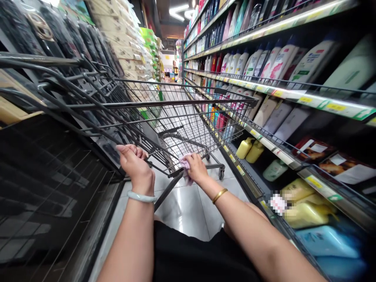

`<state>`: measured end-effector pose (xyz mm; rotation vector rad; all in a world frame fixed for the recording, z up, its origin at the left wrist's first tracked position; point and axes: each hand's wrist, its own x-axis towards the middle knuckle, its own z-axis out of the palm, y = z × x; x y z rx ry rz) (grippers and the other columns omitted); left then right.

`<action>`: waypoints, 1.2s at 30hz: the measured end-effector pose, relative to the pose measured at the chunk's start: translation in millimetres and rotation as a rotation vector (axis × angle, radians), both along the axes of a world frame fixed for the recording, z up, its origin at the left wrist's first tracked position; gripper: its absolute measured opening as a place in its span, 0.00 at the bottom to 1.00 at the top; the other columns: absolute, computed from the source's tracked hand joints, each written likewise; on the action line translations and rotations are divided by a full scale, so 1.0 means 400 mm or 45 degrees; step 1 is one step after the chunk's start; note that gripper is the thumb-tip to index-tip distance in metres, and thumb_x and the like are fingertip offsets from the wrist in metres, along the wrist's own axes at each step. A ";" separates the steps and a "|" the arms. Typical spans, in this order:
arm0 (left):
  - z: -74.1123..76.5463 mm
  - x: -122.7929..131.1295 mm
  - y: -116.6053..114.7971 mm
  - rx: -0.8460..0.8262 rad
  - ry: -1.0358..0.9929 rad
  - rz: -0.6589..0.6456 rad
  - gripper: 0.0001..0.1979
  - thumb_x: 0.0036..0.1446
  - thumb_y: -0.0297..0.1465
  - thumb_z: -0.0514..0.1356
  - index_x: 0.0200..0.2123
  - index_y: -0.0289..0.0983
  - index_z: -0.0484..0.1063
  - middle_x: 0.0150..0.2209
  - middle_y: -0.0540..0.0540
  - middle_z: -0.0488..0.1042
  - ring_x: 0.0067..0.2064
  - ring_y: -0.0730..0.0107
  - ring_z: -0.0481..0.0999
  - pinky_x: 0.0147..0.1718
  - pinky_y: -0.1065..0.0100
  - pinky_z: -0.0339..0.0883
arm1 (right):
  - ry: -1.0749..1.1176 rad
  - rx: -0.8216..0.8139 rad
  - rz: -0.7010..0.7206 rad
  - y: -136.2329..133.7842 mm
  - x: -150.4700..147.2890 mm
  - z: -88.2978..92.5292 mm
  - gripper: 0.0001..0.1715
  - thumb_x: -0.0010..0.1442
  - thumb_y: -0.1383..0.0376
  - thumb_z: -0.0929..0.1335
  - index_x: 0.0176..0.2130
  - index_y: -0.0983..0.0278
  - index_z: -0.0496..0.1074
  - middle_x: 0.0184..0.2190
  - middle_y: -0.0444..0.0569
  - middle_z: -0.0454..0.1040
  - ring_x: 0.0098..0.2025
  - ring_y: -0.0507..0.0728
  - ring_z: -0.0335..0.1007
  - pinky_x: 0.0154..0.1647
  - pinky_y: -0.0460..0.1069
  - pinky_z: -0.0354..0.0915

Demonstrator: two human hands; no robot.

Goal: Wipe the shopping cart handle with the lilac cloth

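purple cloth point(184, 161) held at a shopping cart point(176, 103)
the cloth is clamped between the fingers of the right hand point(196, 167) by the cart's lower frame; the left hand point(133, 158) is held with fingers curled; whether anything is gripped cannot be told.

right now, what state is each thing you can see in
Dark metal wire shopping cart, upright
Light purple fabric cloth, bunched up
Left-hand grip, curled at the cart, hold unclear
Right-hand grip, closed on the cloth
Pale smooth bangle, worn
Gold-coloured bangle, worn
White zigzag ceiling light, lit
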<state>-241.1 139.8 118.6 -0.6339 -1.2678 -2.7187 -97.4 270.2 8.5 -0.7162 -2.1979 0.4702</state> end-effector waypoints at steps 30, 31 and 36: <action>-0.022 0.142 -0.027 -0.152 0.179 -0.275 0.30 0.62 0.60 0.53 0.24 0.40 0.57 0.22 0.54 0.52 0.23 0.74 0.54 0.27 0.68 0.60 | 0.769 0.252 0.059 -0.119 -0.032 0.307 0.19 0.56 0.74 0.66 0.45 0.57 0.76 0.50 0.52 0.69 0.57 0.61 0.66 0.60 0.58 0.65; -0.025 0.149 -0.029 -0.163 0.191 -0.292 0.30 0.62 0.60 0.53 0.24 0.40 0.57 0.22 0.54 0.52 0.23 0.74 0.54 0.28 0.67 0.60 | 0.836 0.191 0.025 -0.100 -0.022 0.313 0.17 0.56 0.73 0.66 0.43 0.58 0.75 0.49 0.52 0.70 0.57 0.61 0.67 0.60 0.58 0.65; -0.030 0.184 -0.038 -0.225 0.208 -0.394 0.30 0.62 0.60 0.52 0.23 0.40 0.56 0.22 0.53 0.52 0.24 0.71 0.54 0.27 0.66 0.56 | 1.072 -0.133 -0.092 0.007 0.047 0.372 0.15 0.57 0.72 0.63 0.45 0.61 0.68 0.46 0.52 0.72 0.50 0.58 0.71 0.55 0.58 0.68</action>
